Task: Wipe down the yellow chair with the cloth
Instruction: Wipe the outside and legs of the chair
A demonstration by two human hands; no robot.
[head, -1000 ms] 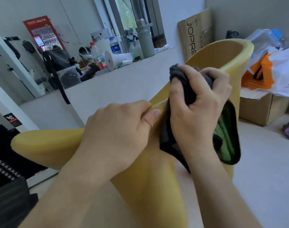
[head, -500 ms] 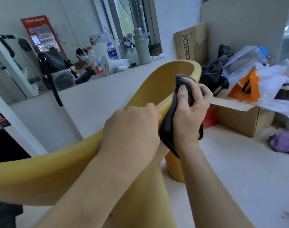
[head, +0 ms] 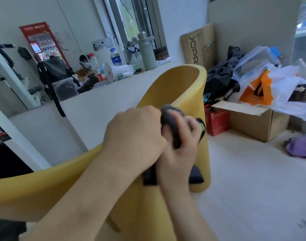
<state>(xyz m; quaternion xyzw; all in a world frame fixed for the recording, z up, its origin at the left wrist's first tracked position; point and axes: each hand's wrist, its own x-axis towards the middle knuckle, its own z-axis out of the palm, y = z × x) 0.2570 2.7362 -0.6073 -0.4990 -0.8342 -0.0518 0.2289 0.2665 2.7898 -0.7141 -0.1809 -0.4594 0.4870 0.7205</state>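
The yellow chair (head: 180,84) curves across the middle of the view, its rounded rim running from the lower left up to the far end. My left hand (head: 134,134) clamps the rim near its middle. Right beside it, my right hand (head: 180,148) is closed around a dark grey cloth (head: 171,117) with a green patch, pressing it against the rim and outer side. Part of the cloth hangs below my right hand. Both hands touch each other and look blurred.
An open cardboard box (head: 256,119) with bags and clothes stands at the right, a red box (head: 216,119) next to it. A purple rag (head: 300,146) lies on the pale floor. A white ledge (head: 96,94) behind the chair holds bottles, a megaphone and a black bag.
My right hand slid the cloth back along the rim toward my left hand. The view shifted, so more of the chair's far end and the floor shows.
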